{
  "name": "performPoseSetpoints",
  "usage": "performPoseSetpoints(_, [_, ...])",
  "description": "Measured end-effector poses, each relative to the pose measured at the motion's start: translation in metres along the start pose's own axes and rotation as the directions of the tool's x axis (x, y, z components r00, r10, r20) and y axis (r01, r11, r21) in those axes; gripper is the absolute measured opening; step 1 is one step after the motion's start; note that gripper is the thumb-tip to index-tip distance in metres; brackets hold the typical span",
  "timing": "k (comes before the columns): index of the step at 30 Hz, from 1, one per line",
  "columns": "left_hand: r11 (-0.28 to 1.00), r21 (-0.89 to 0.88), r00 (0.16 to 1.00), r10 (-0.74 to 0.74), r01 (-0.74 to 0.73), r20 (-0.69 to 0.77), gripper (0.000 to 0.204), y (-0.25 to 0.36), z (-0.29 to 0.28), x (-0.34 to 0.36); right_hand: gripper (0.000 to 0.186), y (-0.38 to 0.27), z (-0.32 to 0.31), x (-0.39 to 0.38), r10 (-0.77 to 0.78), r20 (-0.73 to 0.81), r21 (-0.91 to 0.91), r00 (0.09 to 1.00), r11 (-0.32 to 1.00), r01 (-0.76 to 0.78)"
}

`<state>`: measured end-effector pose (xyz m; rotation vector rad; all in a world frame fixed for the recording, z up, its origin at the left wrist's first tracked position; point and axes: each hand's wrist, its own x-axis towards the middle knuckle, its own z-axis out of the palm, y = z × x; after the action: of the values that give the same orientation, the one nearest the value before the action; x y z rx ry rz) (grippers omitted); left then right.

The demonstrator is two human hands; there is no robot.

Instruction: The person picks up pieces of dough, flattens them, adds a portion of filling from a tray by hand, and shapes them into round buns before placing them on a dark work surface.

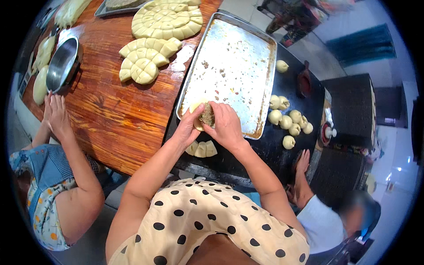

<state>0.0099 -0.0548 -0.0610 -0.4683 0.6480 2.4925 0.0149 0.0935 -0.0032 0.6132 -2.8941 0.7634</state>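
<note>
Over the near left corner of a metal baking tray (236, 53), my two hands meet around a piece of pale yellow dough. My left hand (187, 126) is closed on the flattened dough (194, 106). A lump of brownish crumbly filling (206, 116) sits against it, with the fingers of my right hand (226, 125) closed around its right side. Crumbs of filling lie scattered across the tray. Just below my hands, several small cut dough pieces (202, 149) rest on the black surface. To the right of the tray stand several round, closed filled buns (295, 129).
Sliced dough slabs (167, 21) and a smaller sliced cluster (145, 63) lie on the wooden table (117, 123). At left, a person's hands (57, 110) are near a metal bowl (63, 64). Another person's hand (303, 161) rests at the black table's right edge, by a lidded pot (327, 134).
</note>
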Motion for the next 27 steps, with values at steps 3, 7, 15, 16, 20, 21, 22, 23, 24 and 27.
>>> performPoseSetpoints(3, [0.991, 0.112, 0.996, -0.077, 0.070, 0.054, 0.040, -0.007, 0.009, -0.011, 0.065, -0.011, -0.016, -0.017, -0.001, -0.005, -0.018, 1.000, 1.000, 0.000])
performPoseSetpoints(7, [0.983, 0.140, 0.989, -0.129, 0.119, 0.067, 0.043, -0.014, 0.030, -0.028, 0.064, -0.018, -0.038, -0.042, 0.101, -0.052, 0.076, 0.994, 0.992, -0.097])
performPoseSetpoints(15, [0.987, -0.013, 0.983, -0.157, 0.159, 0.094, 0.038, -0.043, 0.071, -0.047, 0.056, -0.042, -0.015, -0.062, 0.812, 0.108, 0.939, 0.573, -0.273, 0.210])
performPoseSetpoints(16, [0.992, 0.009, 0.990, -0.126, 0.126, 0.069, 0.037, -0.044, 0.077, -0.051, 0.055, -0.041, -0.015, -0.061, 0.810, 0.046, 0.970, 0.585, -0.176, 0.167])
performPoseSetpoints(20, [0.996, 0.069, 0.998, -0.057, 0.054, 0.037, 0.036, -0.052, 0.093, -0.062, 0.049, -0.035, -0.023, -0.060, 0.776, -0.161, 0.981, 0.610, 0.193, 0.013])
performPoseSetpoints(21, [0.996, 0.073, 0.998, -0.046, 0.043, 0.048, 0.036, -0.054, 0.096, -0.064, 0.049, -0.036, -0.023, -0.059, 0.774, -0.182, 0.971, 0.607, 0.237, -0.012])
performPoseSetpoints(22, [0.996, 0.078, 0.998, -0.036, 0.031, 0.058, 0.037, -0.055, 0.098, -0.066, 0.048, -0.036, -0.024, -0.059, 0.771, -0.202, 0.959, 0.603, 0.280, -0.037])
performPoseSetpoints(23, [0.993, 0.114, 0.996, -0.038, 0.030, 0.076, 0.044, -0.055, 0.098, -0.068, 0.043, -0.036, -0.025, -0.062, 0.771, -0.222, 0.961, 0.596, 0.278, -0.001])
performPoseSetpoints(24, [0.986, 0.162, 0.997, -0.038, 0.028, 0.060, 0.043, -0.054, 0.100, -0.069, 0.041, -0.035, -0.027, -0.064, 0.783, -0.187, 0.975, 0.594, 0.222, 0.013])
performPoseSetpoints(27, [0.956, 0.292, 0.999, -0.016, 0.003, 0.042, 0.041, -0.049, 0.112, -0.074, 0.032, -0.032, -0.039, -0.072, 0.778, -0.031, 0.991, 0.627, -0.057, 0.119])
